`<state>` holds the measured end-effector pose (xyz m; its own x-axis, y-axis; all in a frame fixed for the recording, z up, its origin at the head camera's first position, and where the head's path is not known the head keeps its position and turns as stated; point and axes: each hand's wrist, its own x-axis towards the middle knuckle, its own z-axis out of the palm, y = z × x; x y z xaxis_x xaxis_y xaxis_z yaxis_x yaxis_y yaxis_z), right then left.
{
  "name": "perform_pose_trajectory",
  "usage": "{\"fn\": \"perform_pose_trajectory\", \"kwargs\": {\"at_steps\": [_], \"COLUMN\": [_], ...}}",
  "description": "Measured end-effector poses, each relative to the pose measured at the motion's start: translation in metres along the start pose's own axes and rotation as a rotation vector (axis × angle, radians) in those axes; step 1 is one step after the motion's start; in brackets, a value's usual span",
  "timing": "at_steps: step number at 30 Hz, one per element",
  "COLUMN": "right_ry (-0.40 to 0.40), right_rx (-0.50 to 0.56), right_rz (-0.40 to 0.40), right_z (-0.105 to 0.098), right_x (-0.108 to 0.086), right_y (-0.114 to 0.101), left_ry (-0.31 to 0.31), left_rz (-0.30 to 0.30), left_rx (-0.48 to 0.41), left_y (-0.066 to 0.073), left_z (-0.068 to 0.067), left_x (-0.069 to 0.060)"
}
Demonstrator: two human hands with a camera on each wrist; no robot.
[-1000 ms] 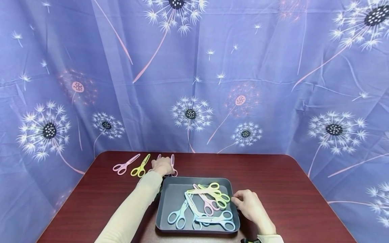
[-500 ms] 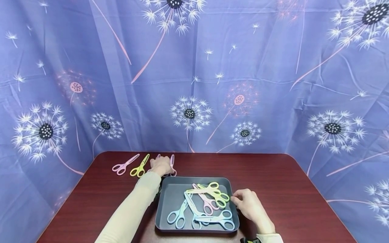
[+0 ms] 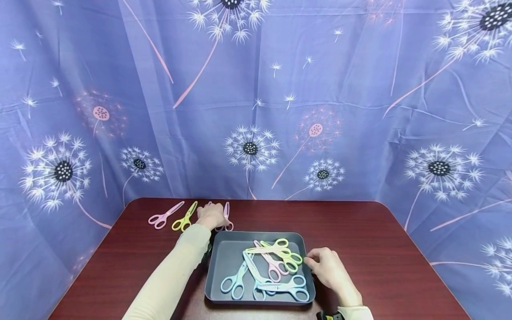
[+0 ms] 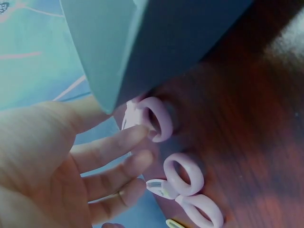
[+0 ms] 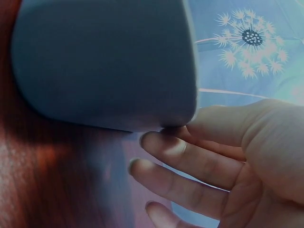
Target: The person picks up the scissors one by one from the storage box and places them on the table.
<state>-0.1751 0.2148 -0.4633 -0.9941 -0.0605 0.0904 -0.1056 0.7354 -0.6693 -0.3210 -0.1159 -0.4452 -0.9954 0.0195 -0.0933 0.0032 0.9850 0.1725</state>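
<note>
At the far left of the wooden table [image 3: 360, 235], one pair of pink scissors [image 3: 164, 217] lies beside yellow scissors [image 3: 186, 218]. Next, the left hand [image 3: 212, 215] is over two pairs of lilac scissors [image 3: 226, 210]; its fingers are spread and slightly bent, the index fingertip at a handle ring — whether it pinches, I cannot tell, because the thumb tip is hidden. Then comes the dark-grey tray [image 3: 222, 258], containing six overlapping pairs: three light-blue scissors [image 3: 280, 287], one rose scissors [image 3: 273, 265] and two lime scissors [image 3: 281, 251]. At right — the right hand [image 3: 330, 269] pinches the tray's rim between thumb and index finger.
</note>
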Motion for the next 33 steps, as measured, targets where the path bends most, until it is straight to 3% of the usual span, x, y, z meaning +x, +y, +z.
{"fn": "perform_pose_trajectory", "kwargs": {"at_steps": [9, 17, 26, 33], "right_ry": [-0.011, 0.001, 0.005, -0.008], "right_rx": [-0.012, -0.005, -0.032, -0.052], "right_rz": [0.01, 0.042, 0.009, 0.0], "right_z": [0.0, 0.0, 0.001, 0.002], "right_x": [0.003, 0.001, 0.001, 0.003], "right_y": [-0.001, 0.004, 0.004, 0.004], "left_ry": [0.005, 0.04, 0.076, 0.103], "left_rz": [0.004, 0.068, 0.117, 0.109], "left_rx": [0.002, -0.073, -0.235, -0.291], "left_y": [-0.004, -0.005, -0.018, -0.029], "left_z": [-0.007, -0.009, -0.006, -0.001], "left_x": [-0.003, -0.009, -0.031, -0.049]}}
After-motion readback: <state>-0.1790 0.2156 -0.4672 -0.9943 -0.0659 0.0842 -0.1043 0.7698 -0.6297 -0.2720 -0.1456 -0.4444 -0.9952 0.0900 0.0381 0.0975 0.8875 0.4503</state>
